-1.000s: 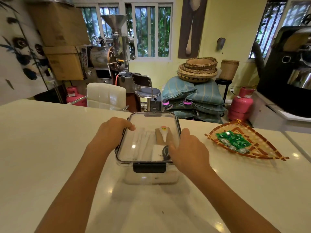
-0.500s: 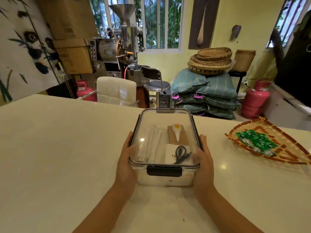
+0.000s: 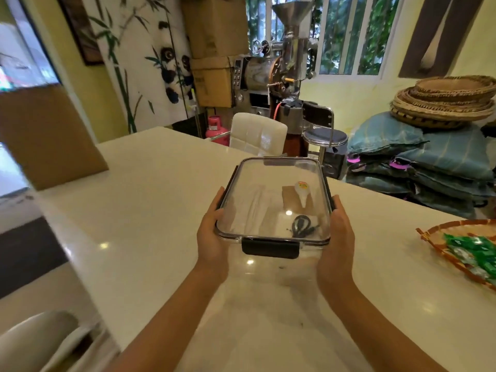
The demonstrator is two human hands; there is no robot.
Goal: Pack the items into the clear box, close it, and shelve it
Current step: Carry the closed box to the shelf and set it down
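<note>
The clear box (image 3: pixel 257 200) has its lid on, with a black latch (image 3: pixel 269 248) at the near end. It is held above the white table (image 3: pixel 150 210) between both hands. My left hand (image 3: pixel 212 237) grips its left side and my right hand (image 3: pixel 335 237) grips its right side. Through the lid I see a black cable (image 3: pixel 302 226), a white tube with a coloured cap (image 3: pixel 302 193) on brown card, and white packets at the left.
A woven tray (image 3: pixel 440 245) with green packets lies on the table at the right. A white chair (image 3: pixel 257 135) stands past the far edge, and a chair back (image 3: pixel 40 342) sits at the near left. Sacks, baskets and a roaster machine fill the room behind.
My hands moved from the lid to the box's sides and lifted it off the table. The view swung left, so the tray now sits at the right edge.
</note>
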